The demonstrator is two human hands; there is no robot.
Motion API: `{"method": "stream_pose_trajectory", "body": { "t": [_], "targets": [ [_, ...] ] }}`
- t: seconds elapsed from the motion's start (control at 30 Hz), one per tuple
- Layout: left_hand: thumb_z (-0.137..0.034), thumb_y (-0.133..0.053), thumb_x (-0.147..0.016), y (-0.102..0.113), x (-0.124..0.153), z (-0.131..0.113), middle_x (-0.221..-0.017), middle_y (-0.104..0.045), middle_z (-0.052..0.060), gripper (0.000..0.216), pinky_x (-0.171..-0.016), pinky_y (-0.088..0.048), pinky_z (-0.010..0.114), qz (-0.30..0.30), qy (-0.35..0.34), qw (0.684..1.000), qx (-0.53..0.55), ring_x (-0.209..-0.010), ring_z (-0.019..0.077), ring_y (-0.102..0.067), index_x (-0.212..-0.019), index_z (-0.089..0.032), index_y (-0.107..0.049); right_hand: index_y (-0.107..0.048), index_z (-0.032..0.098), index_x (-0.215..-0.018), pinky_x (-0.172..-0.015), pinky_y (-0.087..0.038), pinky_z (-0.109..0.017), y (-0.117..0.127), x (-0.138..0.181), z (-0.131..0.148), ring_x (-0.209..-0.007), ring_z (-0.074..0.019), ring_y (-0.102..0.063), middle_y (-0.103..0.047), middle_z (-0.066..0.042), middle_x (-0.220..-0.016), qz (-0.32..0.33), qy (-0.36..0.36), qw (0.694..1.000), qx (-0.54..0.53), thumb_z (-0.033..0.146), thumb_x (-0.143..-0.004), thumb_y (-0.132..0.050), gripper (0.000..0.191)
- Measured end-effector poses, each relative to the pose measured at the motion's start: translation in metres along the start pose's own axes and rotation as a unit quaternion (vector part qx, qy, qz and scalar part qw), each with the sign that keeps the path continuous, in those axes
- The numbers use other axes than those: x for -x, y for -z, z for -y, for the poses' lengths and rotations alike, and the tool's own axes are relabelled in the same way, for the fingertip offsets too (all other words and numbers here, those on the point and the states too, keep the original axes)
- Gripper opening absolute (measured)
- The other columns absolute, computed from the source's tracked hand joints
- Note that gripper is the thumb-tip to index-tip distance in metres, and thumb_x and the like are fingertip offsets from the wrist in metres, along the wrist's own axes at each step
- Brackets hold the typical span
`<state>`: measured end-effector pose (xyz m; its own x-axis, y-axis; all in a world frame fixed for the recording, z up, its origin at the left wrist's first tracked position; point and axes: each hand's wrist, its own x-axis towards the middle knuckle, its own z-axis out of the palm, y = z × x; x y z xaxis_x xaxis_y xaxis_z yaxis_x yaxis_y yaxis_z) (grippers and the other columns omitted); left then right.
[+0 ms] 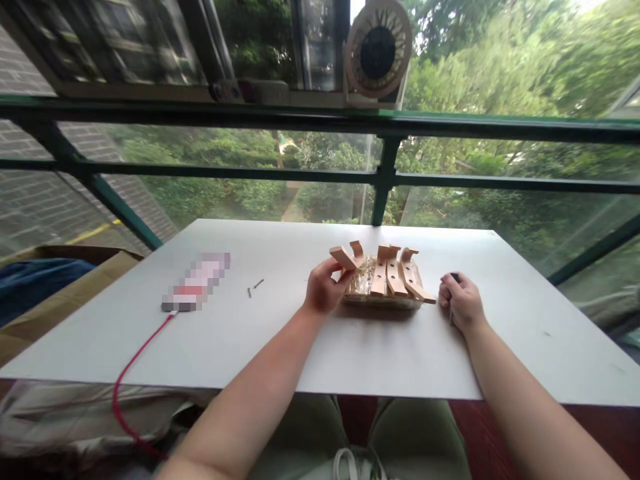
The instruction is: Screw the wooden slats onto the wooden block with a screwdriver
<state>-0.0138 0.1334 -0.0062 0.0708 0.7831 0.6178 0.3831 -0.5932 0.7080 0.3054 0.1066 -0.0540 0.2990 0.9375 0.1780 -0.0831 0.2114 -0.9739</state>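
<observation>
Across a white tabletop (385, 360), the left hand (324, 288) pinches a wooden piece (343, 258), long axis ten-to-four o'clock, at the tray's (383, 304) nine o'clock end. Three more pieces (396, 283) point toward five. The right hand (463, 300), at three, curls around a dark tool (454, 276). Two screws (259, 284) lie at nine; bare room at six.

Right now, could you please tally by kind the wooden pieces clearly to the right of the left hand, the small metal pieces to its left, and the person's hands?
Wooden pieces: 3
Small metal pieces: 2
Hands, left hand and right hand: 2
Total: 7
The held wood at the left hand is not counted.
</observation>
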Motion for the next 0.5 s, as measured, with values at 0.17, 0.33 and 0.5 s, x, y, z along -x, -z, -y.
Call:
{"method": "stream_pose_trajectory", "body": {
  "t": [0.17, 0.33, 0.5],
  "targets": [
    [-0.027, -0.060, -0.082, -0.0001, 0.0042, -0.0024, -0.105, -0.071, 0.004, 0.017, -0.094, -0.051, 0.035, 0.093, -0.056, 0.994, -0.019, -0.101, 0.0202, -0.065, -0.095, -0.022, -0.070, -0.052, 0.022, -0.083, -0.037, -0.032, -0.021, 0.0003, -0.0018, -0.0005, -0.043, -0.0075, -0.037, -0.039, 0.006, -0.054, 0.003, -0.002, 1.000, -0.008, 0.041, -0.082, -0.061, 0.021],
    [-0.020, -0.061, -0.078, 0.0028, 0.0013, -0.0020, -0.109, -0.070, 0.005, 0.023, -0.098, -0.049, 0.035, 0.133, -0.078, 0.988, -0.008, -0.105, 0.0193, -0.064, -0.099, -0.023, -0.069, -0.052, 0.022, -0.083, -0.038, -0.032, -0.021, 0.0005, -0.0020, 0.0002, -0.044, -0.0073, -0.037, -0.039, 0.006, -0.055, 0.007, -0.001, 1.000, -0.022, 0.039, -0.084, -0.060, 0.019],
    [-0.022, -0.066, -0.072, 0.0086, -0.0003, 0.0016, -0.118, -0.066, 0.007, 0.040, -0.101, -0.047, 0.038, 0.182, -0.091, 0.978, -0.032, -0.110, 0.0231, -0.060, -0.111, -0.024, -0.067, -0.052, 0.022, -0.084, -0.038, -0.032, -0.021, 0.0012, -0.0020, 0.0003, -0.044, -0.0073, -0.037, -0.039, 0.006, -0.055, 0.012, -0.003, 0.999, -0.029, 0.038, -0.085, -0.059, 0.018]
  ]
}}
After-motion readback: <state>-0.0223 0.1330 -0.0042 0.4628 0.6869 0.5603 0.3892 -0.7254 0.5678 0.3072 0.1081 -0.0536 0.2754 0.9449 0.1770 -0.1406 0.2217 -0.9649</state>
